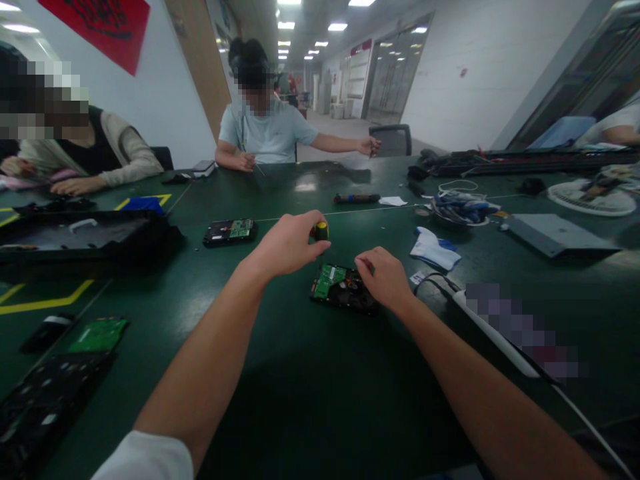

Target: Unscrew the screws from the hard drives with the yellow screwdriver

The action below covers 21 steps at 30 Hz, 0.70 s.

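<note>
While a black, green-boarded rectangular hard drive (340, 288) lies at twelve o'clock, the left hand (293, 245) pinches a rounded yellow-and-black handle (322, 231); the right hand (384, 275) bunches fingertips by the drive's two-o'clock edge, contents unclear. Seemingly tool work, calling next for steady aim.

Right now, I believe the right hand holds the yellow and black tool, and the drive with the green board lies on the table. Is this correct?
Not quite: the head view shows the tool in the left hand, not the right hand. The drive with the green board does lie on the table.
</note>
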Tool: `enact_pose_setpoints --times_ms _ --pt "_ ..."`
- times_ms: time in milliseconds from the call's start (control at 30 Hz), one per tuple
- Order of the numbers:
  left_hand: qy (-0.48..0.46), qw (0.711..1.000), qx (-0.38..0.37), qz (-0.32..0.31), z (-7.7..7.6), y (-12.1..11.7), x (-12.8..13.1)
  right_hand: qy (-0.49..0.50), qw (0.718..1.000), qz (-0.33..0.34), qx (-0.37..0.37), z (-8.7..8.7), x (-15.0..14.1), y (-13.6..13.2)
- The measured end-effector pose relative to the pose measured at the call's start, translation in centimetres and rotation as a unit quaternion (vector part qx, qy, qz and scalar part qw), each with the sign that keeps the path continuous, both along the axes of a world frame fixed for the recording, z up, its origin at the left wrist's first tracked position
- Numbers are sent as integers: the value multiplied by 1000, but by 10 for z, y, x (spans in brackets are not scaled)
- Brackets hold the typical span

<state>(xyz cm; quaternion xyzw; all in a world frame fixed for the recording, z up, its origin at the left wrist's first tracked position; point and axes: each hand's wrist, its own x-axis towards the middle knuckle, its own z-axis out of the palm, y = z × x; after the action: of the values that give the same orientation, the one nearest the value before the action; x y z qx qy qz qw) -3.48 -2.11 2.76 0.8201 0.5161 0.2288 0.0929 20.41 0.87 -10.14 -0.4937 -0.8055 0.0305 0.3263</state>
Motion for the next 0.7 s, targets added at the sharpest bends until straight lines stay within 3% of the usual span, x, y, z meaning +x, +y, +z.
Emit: enact_pose_setpoints --times_ms 133,700 --pt "-8 1000 12 16 0 0 2 -1 1000 -21 4 -7 9 0" --pt "-9 1000 -5 22 -6 6 2 -36 999 -1 -9 -4 5 0"
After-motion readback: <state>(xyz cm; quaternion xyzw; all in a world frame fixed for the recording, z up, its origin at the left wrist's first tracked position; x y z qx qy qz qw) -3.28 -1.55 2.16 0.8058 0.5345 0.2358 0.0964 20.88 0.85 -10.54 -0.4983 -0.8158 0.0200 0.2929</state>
